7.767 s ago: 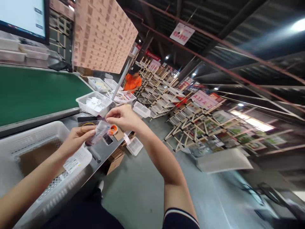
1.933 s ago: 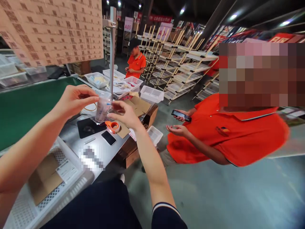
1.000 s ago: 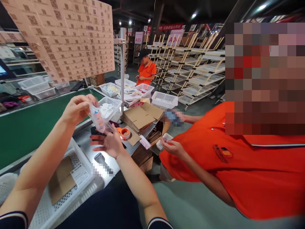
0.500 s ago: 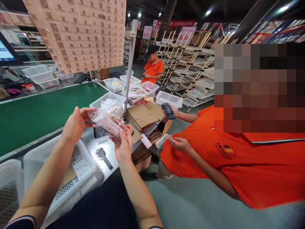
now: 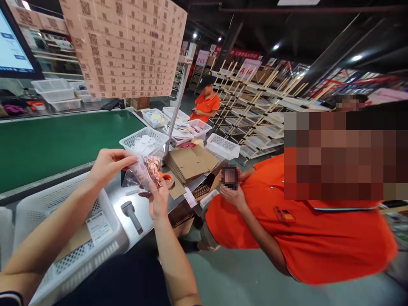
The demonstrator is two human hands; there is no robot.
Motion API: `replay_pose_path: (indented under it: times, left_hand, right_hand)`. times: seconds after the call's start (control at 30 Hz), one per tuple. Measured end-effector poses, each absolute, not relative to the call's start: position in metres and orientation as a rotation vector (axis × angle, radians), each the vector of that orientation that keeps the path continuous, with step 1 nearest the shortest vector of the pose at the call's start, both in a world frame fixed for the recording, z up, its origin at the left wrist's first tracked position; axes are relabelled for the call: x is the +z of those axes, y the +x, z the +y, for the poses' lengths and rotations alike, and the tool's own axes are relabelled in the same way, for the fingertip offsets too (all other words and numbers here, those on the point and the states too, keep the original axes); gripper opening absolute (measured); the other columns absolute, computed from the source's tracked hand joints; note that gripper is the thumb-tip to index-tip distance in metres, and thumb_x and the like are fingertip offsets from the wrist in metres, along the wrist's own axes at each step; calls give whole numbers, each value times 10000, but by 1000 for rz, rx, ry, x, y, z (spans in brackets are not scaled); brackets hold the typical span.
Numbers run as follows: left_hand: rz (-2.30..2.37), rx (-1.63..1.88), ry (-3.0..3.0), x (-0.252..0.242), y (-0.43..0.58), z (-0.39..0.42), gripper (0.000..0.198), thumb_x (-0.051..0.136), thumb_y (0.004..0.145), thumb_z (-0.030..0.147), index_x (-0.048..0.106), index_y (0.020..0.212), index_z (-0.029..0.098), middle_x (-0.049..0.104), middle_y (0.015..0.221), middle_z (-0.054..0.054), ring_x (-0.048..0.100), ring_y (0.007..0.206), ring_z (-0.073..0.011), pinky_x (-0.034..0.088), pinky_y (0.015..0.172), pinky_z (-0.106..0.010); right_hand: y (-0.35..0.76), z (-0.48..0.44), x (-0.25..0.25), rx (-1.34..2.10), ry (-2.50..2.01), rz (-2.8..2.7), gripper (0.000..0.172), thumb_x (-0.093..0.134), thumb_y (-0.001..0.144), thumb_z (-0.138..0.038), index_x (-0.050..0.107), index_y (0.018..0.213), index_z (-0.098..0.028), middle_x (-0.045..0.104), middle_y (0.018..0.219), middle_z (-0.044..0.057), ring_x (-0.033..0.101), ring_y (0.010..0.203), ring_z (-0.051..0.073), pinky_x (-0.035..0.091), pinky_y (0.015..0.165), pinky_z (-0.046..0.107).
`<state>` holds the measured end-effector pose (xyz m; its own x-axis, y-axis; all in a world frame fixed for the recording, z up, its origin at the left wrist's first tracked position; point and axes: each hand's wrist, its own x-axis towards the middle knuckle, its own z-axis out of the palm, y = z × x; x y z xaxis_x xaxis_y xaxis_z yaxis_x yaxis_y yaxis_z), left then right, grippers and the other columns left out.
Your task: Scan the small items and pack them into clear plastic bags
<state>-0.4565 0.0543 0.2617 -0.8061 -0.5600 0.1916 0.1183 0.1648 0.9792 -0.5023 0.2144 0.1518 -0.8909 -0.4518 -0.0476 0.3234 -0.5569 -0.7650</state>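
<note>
Both hands clamp a clear packet [image 5: 145,170] above the desk [image 5: 145,212]: left hand [image 5: 108,165] at its far-left edge, right hand [image 5: 158,199] below.

The packet [image 5: 145,170] is clear glossy plastic; the surface [image 5: 145,208] is smooth brushed metal, the basket [image 5: 105,221] perforated white plastic, the flattened boxes [image 5: 191,161] matt cardboard.

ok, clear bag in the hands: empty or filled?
Filled: pink items show through the clear bag, pinched between left hand and right hand.
</note>
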Motion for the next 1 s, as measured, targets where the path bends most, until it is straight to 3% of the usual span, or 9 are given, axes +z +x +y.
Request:
replay_pose_path:
  times: [0.1,0.2,0.4,0.53,0.67,0.77,0.9,1.0]
  left_hand:
    - [-1926,-1775,403,267,-454,52,549,946,589,587,834,900,149,759,860,-89,644,703,-171,564,599,-239]
    - [-1890,-1841,450,260,-449,51,780,951,564,655,783,1145,163,770,1090,-111,701,782,-200,605,651,-282]
    - [-1969,-1699,351,226,-444,57,543,925,661,656,810,833,154,757,813,-90,654,729,-176,535,661,-240]
    - [-1828,-1798,301,219,-444,62,479,958,661,596,836,799,154,771,802,-101,667,711,-166,555,665,-222]
    - [-1852,-1888,222,222,-436,62,402,958,683,545,842,774,172,777,782,-102,697,698,-173,575,648,-206]
    - [-1913,-1892,168,223,-431,61,368,946,700,528,837,747,180,764,736,-92,682,653,-160,550,597,-181]
    - [-1931,-1906,164,221,-433,60,369,947,684,533,842,751,186,775,752,-95,700,676,-171,578,632,-191]
    - [-1969,-1892,126,221,-438,62,370,944,687,532,845,759,183,780,764,-98,704,675,-177,584,632,-201]
  right_hand:
    - [-506,210,151,-2414,-214,1133,664,983,616,-515,606,1074,-217,695,983,12,670,708,139,571,506,222]
    - [-507,205,152,-2493,-188,1133,648,964,654,-510,598,1104,-222,711,1040,28,678,764,147,609,552,242]
    - [-504,199,145,-2548,-147,1134,656,985,639,-506,544,1045,-241,711,1033,13,704,836,162,617,623,249]
    - [-494,197,132,-2525,-212,1084,641,1013,620,-455,581,1045,-249,747,1029,-2,733,878,170,633,737,278]
    - [-490,204,118,-2389,-414,1003,722,1020,639,-417,643,1233,-257,790,1103,30,759,1007,209,621,972,353]
    - [-500,221,116,-2368,-452,1029,768,1018,633,-492,651,1268,-264,780,1181,62,756,1080,249,625,983,404]
    - [-529,250,142,-2470,-611,1296,863,1007,647,-565,632,1367,-273,704,1405,111,670,1314,265,540,1125,411]
    - [-546,267,187,-2336,-845,1697,783,1012,655,-488,687,1328,-253,740,1344,106,679,1281,261,507,1134,387]
